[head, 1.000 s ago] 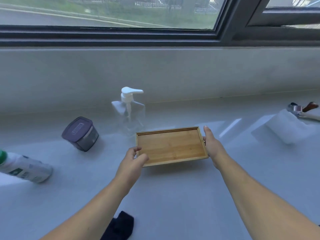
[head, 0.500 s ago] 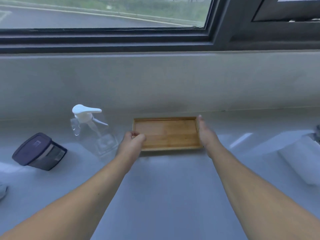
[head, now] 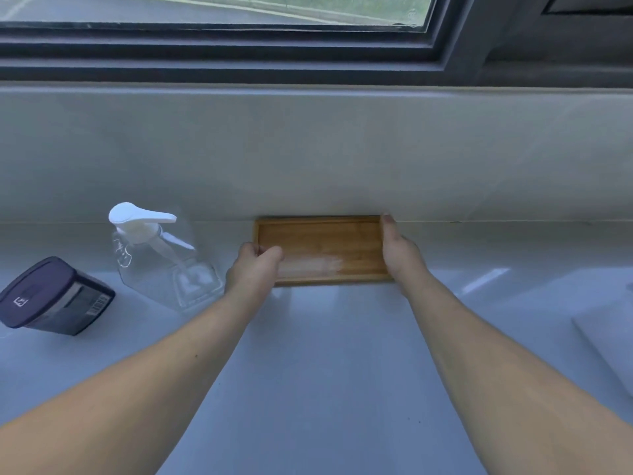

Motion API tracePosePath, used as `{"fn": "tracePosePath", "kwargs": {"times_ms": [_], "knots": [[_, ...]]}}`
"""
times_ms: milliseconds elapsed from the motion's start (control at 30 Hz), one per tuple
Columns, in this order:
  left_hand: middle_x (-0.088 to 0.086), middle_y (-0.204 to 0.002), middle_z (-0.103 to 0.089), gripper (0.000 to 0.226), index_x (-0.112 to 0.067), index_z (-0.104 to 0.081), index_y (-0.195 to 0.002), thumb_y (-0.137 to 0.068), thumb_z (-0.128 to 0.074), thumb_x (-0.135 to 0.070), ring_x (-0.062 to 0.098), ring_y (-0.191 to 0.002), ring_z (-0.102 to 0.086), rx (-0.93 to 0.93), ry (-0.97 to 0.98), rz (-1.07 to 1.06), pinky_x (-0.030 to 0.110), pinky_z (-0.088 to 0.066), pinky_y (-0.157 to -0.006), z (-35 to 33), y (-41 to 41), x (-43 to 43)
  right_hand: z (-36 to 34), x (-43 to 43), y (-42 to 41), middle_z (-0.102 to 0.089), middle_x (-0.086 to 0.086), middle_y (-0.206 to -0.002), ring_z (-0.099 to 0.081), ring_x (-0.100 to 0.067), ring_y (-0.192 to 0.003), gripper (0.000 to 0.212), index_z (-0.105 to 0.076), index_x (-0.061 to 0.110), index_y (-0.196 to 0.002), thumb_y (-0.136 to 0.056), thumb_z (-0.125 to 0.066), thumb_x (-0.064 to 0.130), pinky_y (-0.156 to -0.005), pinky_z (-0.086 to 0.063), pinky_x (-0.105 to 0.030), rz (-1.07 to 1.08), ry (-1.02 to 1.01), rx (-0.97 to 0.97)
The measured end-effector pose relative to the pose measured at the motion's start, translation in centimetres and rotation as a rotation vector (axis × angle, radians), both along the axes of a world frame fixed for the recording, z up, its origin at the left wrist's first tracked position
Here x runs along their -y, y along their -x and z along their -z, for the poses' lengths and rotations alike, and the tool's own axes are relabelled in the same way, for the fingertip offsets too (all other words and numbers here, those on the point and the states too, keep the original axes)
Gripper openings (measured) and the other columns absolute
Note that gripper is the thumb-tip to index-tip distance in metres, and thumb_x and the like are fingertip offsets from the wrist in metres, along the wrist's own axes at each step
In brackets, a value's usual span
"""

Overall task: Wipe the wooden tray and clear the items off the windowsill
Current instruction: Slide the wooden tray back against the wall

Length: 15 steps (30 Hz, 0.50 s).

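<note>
The empty wooden tray point(head: 322, 241) lies flat on the pale windowsill point(head: 322, 354), its far edge against the wall under the window. My left hand point(head: 253, 269) grips the tray's left end, thumb over the rim. My right hand point(head: 397, 252) holds its right end, fingers along the side. To the left of the tray stands a clear pump bottle point(head: 161, 258) with a white pump head. Further left a dark purple lidded container point(head: 54, 296) rests tilted on the sill.
A white object point(head: 609, 341) is partly cut off at the right edge of the sill. The grey wall rises right behind the tray, with the dark window frame point(head: 308, 63) above it.
Both hands have carried the tray away from me to the back of the sill, up against the wall. The view has shifted right, so the spray bottle and dark cloth have left the frame.
</note>
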State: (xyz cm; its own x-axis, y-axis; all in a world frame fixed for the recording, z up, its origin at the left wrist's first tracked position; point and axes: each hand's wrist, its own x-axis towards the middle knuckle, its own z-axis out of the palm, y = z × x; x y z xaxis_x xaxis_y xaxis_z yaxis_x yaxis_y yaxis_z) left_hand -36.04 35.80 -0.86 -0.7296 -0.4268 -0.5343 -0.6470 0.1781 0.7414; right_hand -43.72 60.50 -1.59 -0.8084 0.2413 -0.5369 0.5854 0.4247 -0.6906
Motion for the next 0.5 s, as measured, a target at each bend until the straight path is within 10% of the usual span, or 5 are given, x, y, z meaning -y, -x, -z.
{"fn": "tracePosePath", "kwargs": {"times_ms": [167,300,500], "knots": [[0.001,-0.108,-0.068,0.036,-0.032,-0.054,-0.099,-0.069,-0.053,-0.051,0.023,-0.102,-0.061,-0.021,-0.008,0.040,0.039,-0.048,-0.082,-0.9,0.2,-0.2,-0.4,0.4,-0.6,-0.061,-0.013,-0.116,-0.054,-0.030,-0.097,0.089,-0.067,0.010,-0.103,-0.089,-0.024,0.086,-0.086,-0.036,-0.037,0.010,0.008,-0.036],[-0.002,-0.119,-0.064,0.064,-0.028,-0.054,-0.130,-0.071,-0.055,-0.052,0.027,-0.109,-0.062,-0.044,0.092,0.156,0.039,-0.051,-0.092,-1.6,-1.1,-0.2,-1.2,1.0,-3.5,-0.052,-0.016,-0.154,-0.048,-0.035,-0.140,0.080,-0.049,0.014,-0.151,-0.097,-0.038,0.072,-0.107,-0.038,-0.040,-0.056,-0.102,-0.187],[-0.020,-0.115,-0.060,0.053,-0.039,-0.056,-0.128,-0.079,-0.060,-0.060,0.002,-0.095,-0.060,-0.164,0.202,0.398,0.030,-0.048,-0.083,-3.1,-10.5,2.3,-3.3,4.3,-15.0,-0.053,-0.008,-0.151,-0.039,-0.028,-0.144,0.065,-0.051,0.019,-0.150,-0.095,-0.058,0.055,-0.113,-0.039,-0.047,-0.193,-0.359,-0.443]]}}
